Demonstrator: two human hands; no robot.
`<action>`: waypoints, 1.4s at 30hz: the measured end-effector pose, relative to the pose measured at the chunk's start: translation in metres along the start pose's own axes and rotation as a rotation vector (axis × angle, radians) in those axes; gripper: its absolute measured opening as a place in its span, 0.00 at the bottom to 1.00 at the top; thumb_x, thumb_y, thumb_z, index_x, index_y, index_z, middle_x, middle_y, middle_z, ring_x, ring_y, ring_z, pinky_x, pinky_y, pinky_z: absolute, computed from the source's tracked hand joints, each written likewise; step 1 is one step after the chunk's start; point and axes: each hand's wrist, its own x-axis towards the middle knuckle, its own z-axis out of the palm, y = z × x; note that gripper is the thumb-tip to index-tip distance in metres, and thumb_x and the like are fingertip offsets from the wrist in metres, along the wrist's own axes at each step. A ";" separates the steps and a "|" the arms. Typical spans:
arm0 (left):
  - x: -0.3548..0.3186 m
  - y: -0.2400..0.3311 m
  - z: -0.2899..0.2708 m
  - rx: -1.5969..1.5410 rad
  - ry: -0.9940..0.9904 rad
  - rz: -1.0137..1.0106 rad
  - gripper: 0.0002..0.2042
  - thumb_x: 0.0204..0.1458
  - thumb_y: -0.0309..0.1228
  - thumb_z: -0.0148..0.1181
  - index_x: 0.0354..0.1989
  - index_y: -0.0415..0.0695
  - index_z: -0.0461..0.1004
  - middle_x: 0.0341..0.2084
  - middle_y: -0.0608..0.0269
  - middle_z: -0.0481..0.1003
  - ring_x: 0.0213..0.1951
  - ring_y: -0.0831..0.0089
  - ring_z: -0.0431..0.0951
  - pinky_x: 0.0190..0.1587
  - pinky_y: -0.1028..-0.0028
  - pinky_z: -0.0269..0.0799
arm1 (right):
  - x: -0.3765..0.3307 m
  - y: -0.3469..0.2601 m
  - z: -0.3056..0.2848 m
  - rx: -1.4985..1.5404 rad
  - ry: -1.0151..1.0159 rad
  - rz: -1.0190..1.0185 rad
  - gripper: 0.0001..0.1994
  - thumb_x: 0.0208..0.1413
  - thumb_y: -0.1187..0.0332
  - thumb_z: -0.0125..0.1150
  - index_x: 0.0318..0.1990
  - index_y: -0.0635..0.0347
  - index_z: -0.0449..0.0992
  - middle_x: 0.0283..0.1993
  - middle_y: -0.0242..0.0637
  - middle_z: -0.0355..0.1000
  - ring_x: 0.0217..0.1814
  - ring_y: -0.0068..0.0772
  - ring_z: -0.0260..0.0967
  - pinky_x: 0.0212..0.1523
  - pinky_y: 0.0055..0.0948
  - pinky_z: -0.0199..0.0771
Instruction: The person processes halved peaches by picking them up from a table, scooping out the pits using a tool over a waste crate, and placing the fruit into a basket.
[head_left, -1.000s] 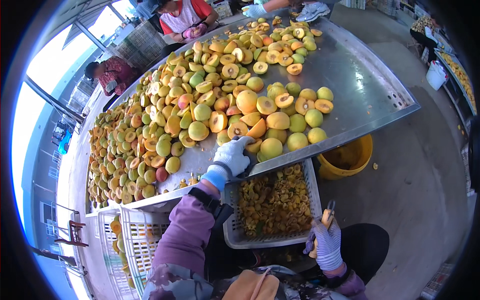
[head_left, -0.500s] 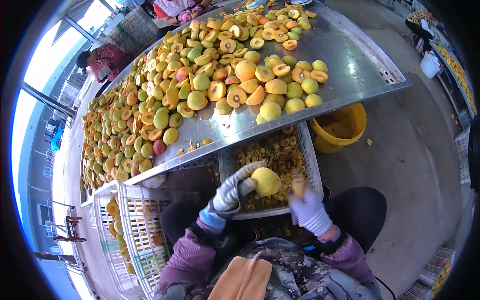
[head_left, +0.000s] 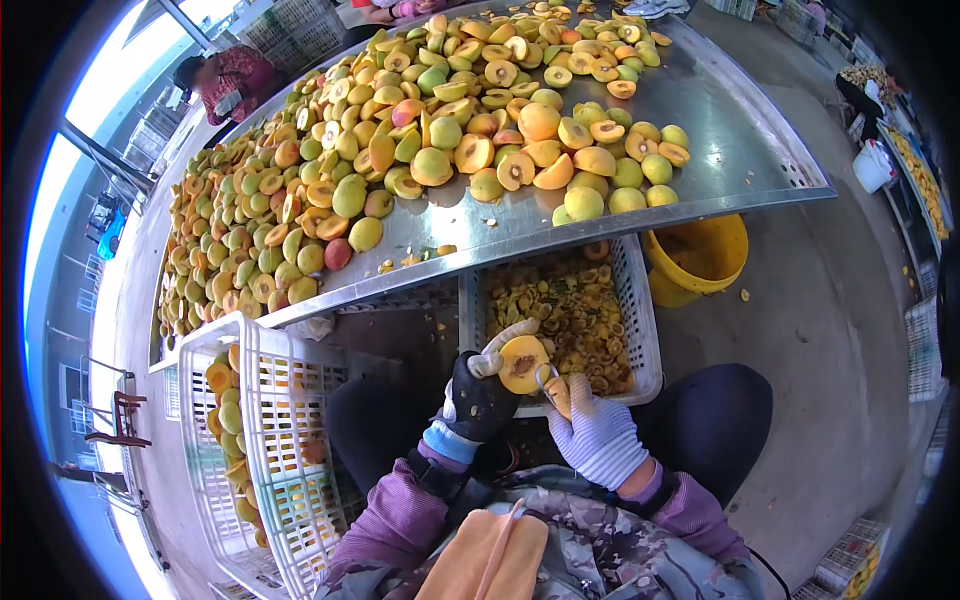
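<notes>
Below frame centre, left hand [head_left: 470,398] grips fruit half [head_left: 520,366]; right hand [head_left: 602,436] grips tool [head_left: 558,396], positioned at the half's right edge.

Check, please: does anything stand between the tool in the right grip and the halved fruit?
Nothing visible does. The left grip holds the halved fruit, cut face uncovered; the loop tool in the right grip appears at its edge.

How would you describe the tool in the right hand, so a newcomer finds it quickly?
From the big table, look down to the scrap crate partly under its near edge. By that crate, the right hand holds the tool: its metal loop and tan handle set it apart from the cut fruit beside it.
</notes>
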 end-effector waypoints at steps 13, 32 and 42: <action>-0.005 -0.002 0.008 0.061 -0.026 -0.020 0.35 0.40 0.38 0.55 0.59 0.34 0.59 0.51 0.44 0.68 0.52 0.58 0.71 0.60 0.65 0.62 | 0.001 0.001 0.009 -0.144 -0.017 0.007 0.16 0.50 0.64 0.57 0.42 0.65 0.63 0.20 0.43 0.71 0.19 0.46 0.71 0.20 0.41 0.71; -0.010 -0.019 0.032 0.584 0.229 0.289 0.26 0.61 0.51 0.41 0.47 0.36 0.69 0.41 0.55 0.74 0.42 0.69 0.74 0.48 0.72 0.70 | 0.003 0.003 0.028 -0.218 -0.050 0.055 0.20 0.51 0.63 0.56 0.45 0.71 0.65 0.20 0.44 0.72 0.20 0.46 0.72 0.21 0.41 0.72; 0.001 -0.009 0.019 0.750 -0.015 0.507 0.28 0.60 0.53 0.43 0.30 0.35 0.75 0.37 0.53 0.76 0.33 0.71 0.76 0.34 0.73 0.72 | 0.004 -0.001 0.019 0.216 -0.142 0.046 0.18 0.53 0.65 0.55 0.45 0.72 0.63 0.27 0.56 0.71 0.29 0.58 0.71 0.29 0.48 0.72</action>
